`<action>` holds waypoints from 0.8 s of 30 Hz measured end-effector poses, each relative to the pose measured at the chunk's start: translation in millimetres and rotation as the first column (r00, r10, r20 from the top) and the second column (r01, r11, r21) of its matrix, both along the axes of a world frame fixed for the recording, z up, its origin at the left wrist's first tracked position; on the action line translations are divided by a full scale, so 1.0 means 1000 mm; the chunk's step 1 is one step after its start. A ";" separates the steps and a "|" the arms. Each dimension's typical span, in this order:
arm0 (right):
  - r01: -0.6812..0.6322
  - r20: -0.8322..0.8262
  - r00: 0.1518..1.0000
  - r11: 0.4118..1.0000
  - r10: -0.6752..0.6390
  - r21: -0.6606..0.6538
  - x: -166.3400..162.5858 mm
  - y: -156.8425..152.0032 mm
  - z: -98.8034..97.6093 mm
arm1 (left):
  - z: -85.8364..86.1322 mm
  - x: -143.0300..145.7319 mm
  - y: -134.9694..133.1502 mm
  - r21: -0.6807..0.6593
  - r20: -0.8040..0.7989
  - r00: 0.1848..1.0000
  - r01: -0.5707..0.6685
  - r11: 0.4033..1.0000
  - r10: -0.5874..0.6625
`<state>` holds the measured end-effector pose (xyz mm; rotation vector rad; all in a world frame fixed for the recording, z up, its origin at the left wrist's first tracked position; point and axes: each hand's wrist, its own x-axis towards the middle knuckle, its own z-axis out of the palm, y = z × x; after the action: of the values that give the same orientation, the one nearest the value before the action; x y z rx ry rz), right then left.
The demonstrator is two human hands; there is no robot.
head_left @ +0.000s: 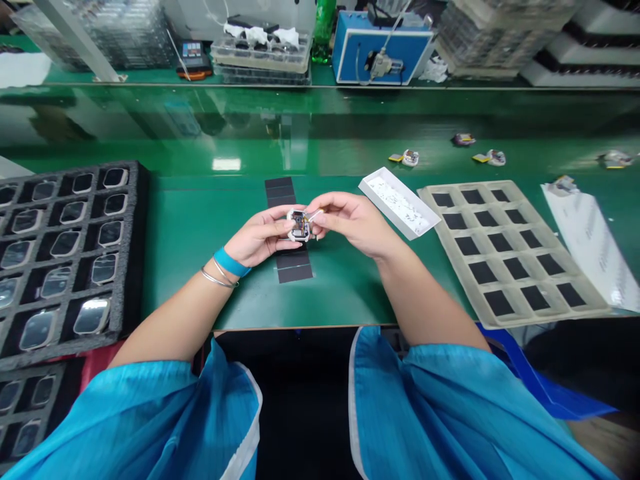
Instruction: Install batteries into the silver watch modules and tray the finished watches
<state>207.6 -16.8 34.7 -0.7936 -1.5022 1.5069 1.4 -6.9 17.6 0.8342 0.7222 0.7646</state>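
My left hand (254, 238) holds an opened smartwatch case (299, 227) between thumb and fingers, its circuit parts facing up. At the case's right edge, the thumb and forefinger of my right hand (356, 221) pinch a small pale piece (315, 215); whether it is joined to the case I cannot tell. Both hands are just above a strip of black pads (294, 273) on the green bench (210, 227). Right of my right hand lies a white box (424, 227) with small white bits inside.
A black foam tray (134, 267) of watch cases sits at left. A beige tray (500, 250) with black squares lies at right, beside a white sheet (595, 240). Several watch modules (411, 158) rest farther back. A blue box (345, 50) stands on the rear shelf.
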 end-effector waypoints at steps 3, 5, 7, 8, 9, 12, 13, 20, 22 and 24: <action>0.061 0.063 0.996 0.998 -0.063 0.027 -0.004 0.001 -0.005 | -0.002 0.003 0.000 -0.027 -0.013 1.000 -0.004 1.000 0.003; 0.131 0.100 0.985 0.989 -0.138 0.071 -0.006 0.002 -0.009 | -0.002 0.005 -0.001 -0.050 -0.043 0.999 -0.012 0.999 0.010; 0.203 0.131 0.966 0.968 -0.222 0.150 -0.006 0.002 -0.013 | -0.003 0.007 -0.001 -0.066 -0.070 0.998 -0.004 0.998 -0.001; 0.222 0.147 0.956 0.955 -0.252 0.195 -0.007 0.002 -0.014 | -0.003 0.008 -0.001 -0.069 -0.078 0.997 0.007 0.998 -0.012; 0.229 0.168 0.948 0.944 -0.272 0.238 -0.007 0.002 -0.015 | -0.003 0.008 -0.002 -0.070 -0.083 0.996 0.019 0.997 -0.024; 0.222 0.242 0.918 0.912 -0.315 0.344 -0.010 0.001 -0.017 | -0.005 0.009 -0.002 -0.076 -0.083 0.995 0.040 0.996 -0.047; 0.219 0.267 0.905 0.900 -0.332 0.375 -0.011 0.000 -0.018 | -0.005 0.009 -0.002 -0.076 -0.083 0.996 0.037 0.996 -0.043; 0.244 0.277 0.863 0.829 -0.422 0.504 -0.020 0.004 -0.033 | -0.009 0.012 -0.002 -0.064 -0.131 0.991 -0.037 0.997 0.029; 0.263 0.276 0.866 0.849 -0.418 0.458 -0.021 0.008 -0.037 | -0.009 0.014 -0.001 -0.068 -0.149 0.986 -0.083 0.994 0.072; 0.301 0.311 0.844 0.866 -0.437 0.400 -0.018 0.011 -0.039 | -0.009 0.013 0.001 -0.070 -0.159 0.980 -0.136 0.988 0.123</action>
<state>189.3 -5.6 -4.5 -1.1492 -1.7096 0.7936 14.8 -5.9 8.3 0.7847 0.9469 0.7879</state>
